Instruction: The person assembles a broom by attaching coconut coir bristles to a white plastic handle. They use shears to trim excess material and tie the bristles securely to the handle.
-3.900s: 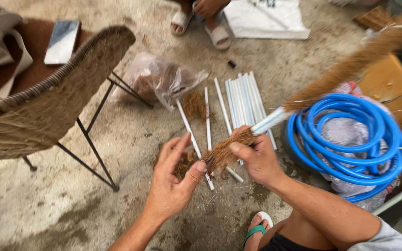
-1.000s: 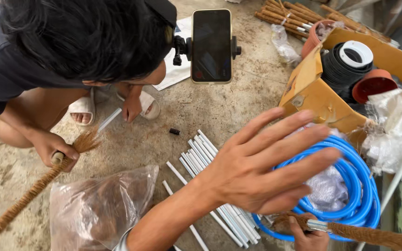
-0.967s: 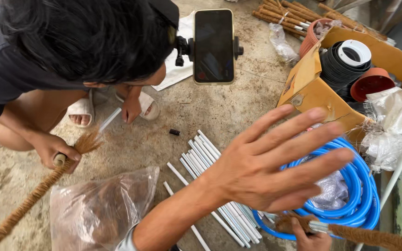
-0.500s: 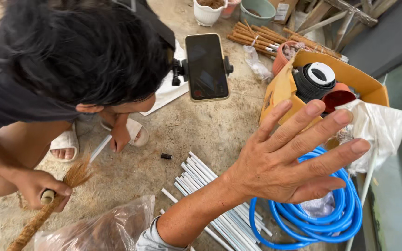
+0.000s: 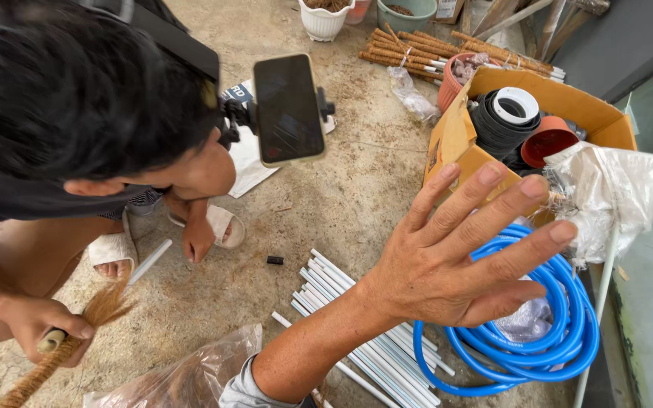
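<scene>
Left hand [image 5: 455,279] raised at centre-right, fingers [image 5: 493,198] spread wide, holding nothing. Blue hose coil [image 5: 561,347] lay directly beneath, lower right; white tubes [image 5: 357,332] just left of it — long axes running toward lower right. Right hand out of view.

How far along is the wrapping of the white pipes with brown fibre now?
Done: a bundle of fibre-wrapped poles lies at the back. In hand: the other person's hand grips a partly wrapped pole, its white end bare; the left hand is open above the blue hose, holding nothing. Left: many bare white pipes on the ground.
</scene>
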